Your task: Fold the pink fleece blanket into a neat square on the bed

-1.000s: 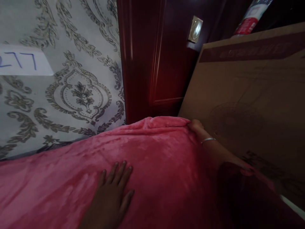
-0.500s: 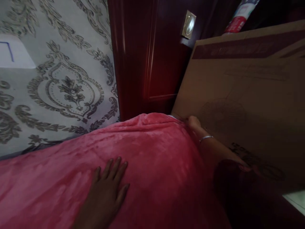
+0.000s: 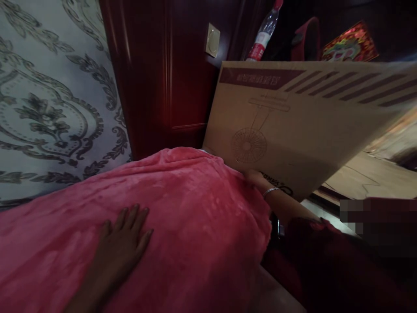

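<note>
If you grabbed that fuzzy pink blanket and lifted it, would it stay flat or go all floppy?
Probably floppy: the pink blanket drapes in soft curves and wrinkles over whatever lies under it. It looks plush, so likely not slippery; the left hand rests flat on it. The right hand is at its edge, beside the cardboard box.

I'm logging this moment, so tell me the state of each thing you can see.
pink blanket: spread out, draped over an edge
left hand: open, flat on the blanket
right hand: at the blanket's far edge, grip hidden
cardboard box: closed, tilted
plastic bottle: capped, leaning
</note>
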The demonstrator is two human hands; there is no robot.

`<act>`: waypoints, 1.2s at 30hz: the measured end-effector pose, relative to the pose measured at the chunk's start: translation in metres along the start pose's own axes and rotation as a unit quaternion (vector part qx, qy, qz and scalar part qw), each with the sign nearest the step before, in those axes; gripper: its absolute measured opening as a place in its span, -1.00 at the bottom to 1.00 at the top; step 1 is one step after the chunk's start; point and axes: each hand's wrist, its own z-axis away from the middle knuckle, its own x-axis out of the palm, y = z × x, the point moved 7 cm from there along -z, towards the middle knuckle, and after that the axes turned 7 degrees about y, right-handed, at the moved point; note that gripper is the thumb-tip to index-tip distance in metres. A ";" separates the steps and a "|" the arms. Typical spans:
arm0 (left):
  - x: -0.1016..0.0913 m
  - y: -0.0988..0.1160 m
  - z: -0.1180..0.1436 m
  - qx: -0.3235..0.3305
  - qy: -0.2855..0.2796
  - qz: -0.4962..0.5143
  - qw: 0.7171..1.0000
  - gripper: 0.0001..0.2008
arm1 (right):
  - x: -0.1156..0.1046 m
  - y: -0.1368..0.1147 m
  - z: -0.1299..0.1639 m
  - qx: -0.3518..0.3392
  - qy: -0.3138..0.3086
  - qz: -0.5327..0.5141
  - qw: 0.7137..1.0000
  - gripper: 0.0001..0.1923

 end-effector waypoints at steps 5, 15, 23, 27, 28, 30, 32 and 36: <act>-0.003 0.000 0.000 0.002 0.012 0.012 1.000 -0.36 | -0.012 0.015 0.018 0.039 0.039 0.071 0.996 -0.74; -0.006 0.002 0.000 -0.007 0.007 0.021 1.000 -0.38 | -0.038 0.025 0.045 -0.017 0.132 0.115 0.984 -0.60; -0.008 0.002 0.000 -0.014 0.003 0.045 0.999 -0.39 | -0.043 0.028 0.052 -0.065 0.121 0.121 0.983 -0.67; -0.007 0.002 0.002 -0.007 0.006 0.054 0.998 -0.40 | -0.030 -0.022 0.065 -0.110 0.123 0.112 0.980 -0.63; -0.006 0.002 0.002 -0.007 0.004 0.055 0.998 -0.40 | -0.022 -0.044 0.073 -0.141 0.119 0.100 0.978 -0.63; -0.007 0.003 0.004 -0.006 0.005 0.056 0.998 -0.41 | -0.003 -0.094 0.094 -0.223 0.106 0.058 0.967 -0.56; -0.009 0.004 0.006 -0.002 0.008 0.057 0.998 -0.41 | 0.016 -0.142 0.121 -0.304 0.089 -0.013 0.948 -0.42; -0.010 0.008 0.008 0.007 -0.020 0.062 0.998 -0.40 | 0.048 -0.196 0.165 -0.363 0.054 -0.100 0.925 -0.38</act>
